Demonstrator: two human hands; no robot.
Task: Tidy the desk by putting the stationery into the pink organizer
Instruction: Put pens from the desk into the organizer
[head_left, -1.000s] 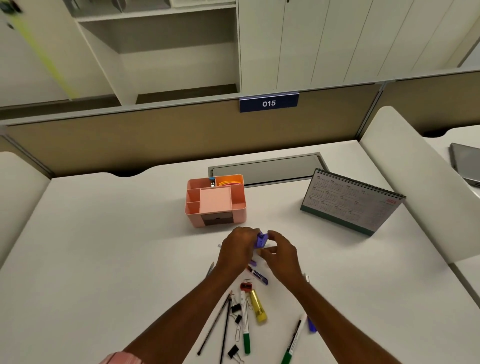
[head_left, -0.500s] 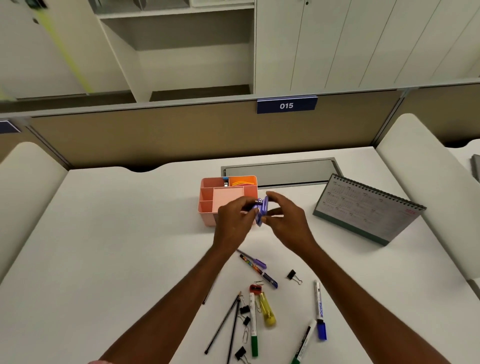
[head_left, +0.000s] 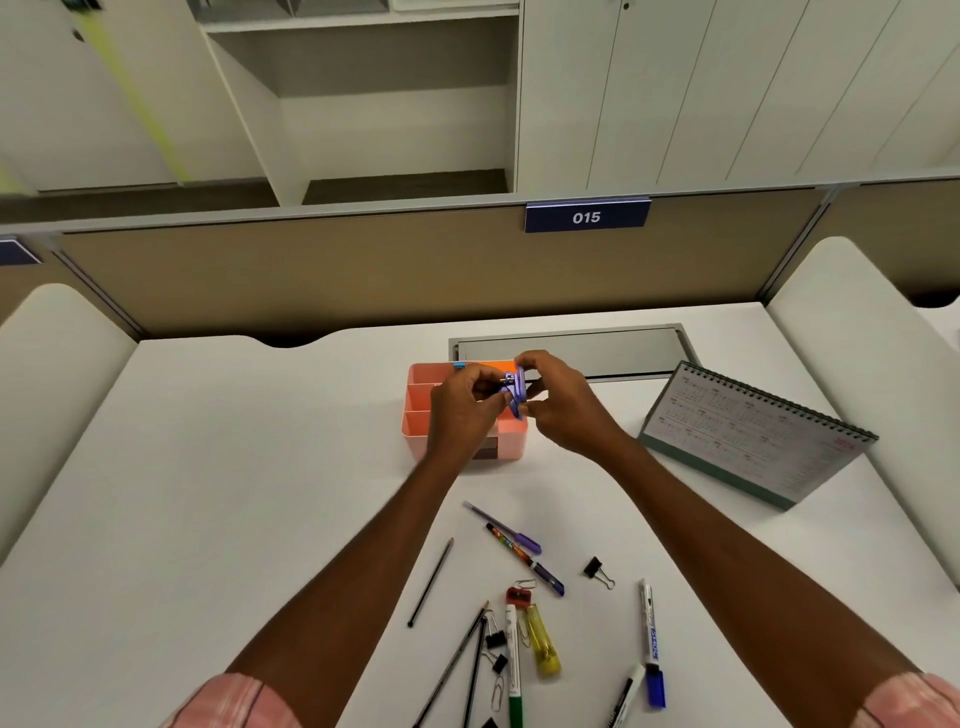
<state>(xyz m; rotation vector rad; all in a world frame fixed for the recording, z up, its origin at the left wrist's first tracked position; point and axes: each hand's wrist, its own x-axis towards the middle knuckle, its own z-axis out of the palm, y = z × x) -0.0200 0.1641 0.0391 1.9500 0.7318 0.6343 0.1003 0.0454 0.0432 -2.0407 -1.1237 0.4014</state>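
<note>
White desk (head_left: 234, 467) w/ beige partition (head_left: 311, 270) behind. Pink organizer (head_left: 418, 415) stands near the centre, and a calendar (head_left: 753, 431) is at its 3 o'clock. Left hand (head_left: 460, 415) & right hand (head_left: 563, 410) both pinch one small purple item (head_left: 516, 396) just above the organizer's right part. Pens (head_left: 506, 530), markers (head_left: 649, 623), pencils (head_left: 431, 582) & clips (head_left: 597, 570) lie at the organizer's 6 o'clock, apart from it.
</note>
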